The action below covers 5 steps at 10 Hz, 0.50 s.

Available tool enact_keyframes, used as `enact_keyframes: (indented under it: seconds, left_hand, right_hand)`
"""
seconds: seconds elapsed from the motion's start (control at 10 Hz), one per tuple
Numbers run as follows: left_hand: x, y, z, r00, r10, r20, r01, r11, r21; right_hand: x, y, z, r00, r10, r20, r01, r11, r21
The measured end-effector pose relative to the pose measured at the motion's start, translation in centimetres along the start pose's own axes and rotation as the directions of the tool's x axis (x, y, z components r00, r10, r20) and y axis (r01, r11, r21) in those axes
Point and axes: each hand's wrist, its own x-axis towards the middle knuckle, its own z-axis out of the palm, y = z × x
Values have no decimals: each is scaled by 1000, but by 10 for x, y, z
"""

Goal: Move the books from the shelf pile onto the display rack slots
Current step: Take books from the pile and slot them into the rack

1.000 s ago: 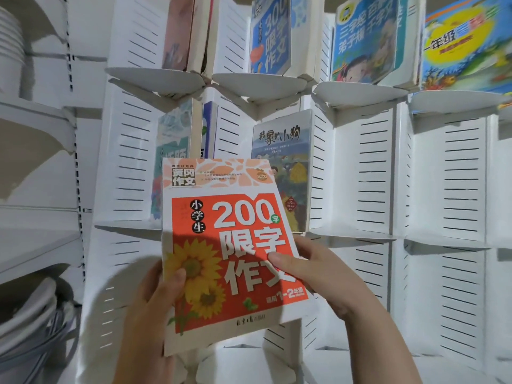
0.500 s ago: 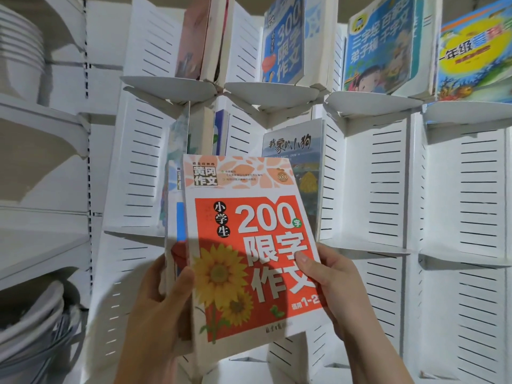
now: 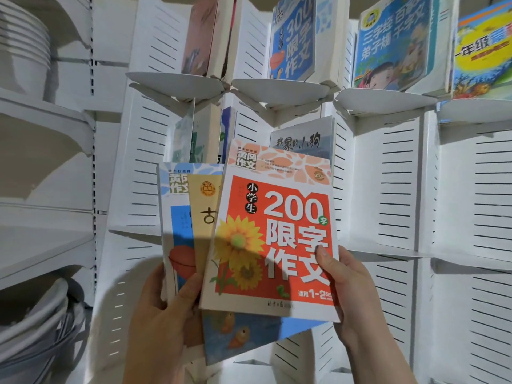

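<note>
I hold three books fanned out in front of the white display rack (image 3: 385,189). The front one is an orange book (image 3: 279,234) with a sunflower and "200" on its cover. My right hand (image 3: 349,289) grips its right edge, thumb on the cover. Behind it a yellow book (image 3: 203,214) and a blue-and-white book (image 3: 173,217) stick out to the left. My left hand (image 3: 163,322) grips these two from below, thumb across their lower part. The rack slot to the right at hand height stands bare.
Upper rack slots hold a blue "300" book (image 3: 293,40), a cartoon book (image 3: 396,42) and a yellow-blue book (image 3: 484,54). A grey-blue book (image 3: 302,139) and others sit in the middle row behind my books. White bowls (image 3: 25,48) and shelves (image 3: 44,239) fill the left.
The books have spread apart: the orange book shifted right and up with my right hand, uncovering the yellow and blue-and-white books held in my left hand.
</note>
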Motion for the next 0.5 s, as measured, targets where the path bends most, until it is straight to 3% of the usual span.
enact_keyframes:
  seconds: [0.2,0.5]
  left_hand:
    - [4,3,-12,997,-11,-75,10,1000,-9]
    - [-5,14,-26,984,15,-179,-10,1000,25]
  right_hand:
    - [14,-13,-16,970,-113,-214,125,991,41]
    - [47,-43,-35,858,-338,-388,294,941,-168]
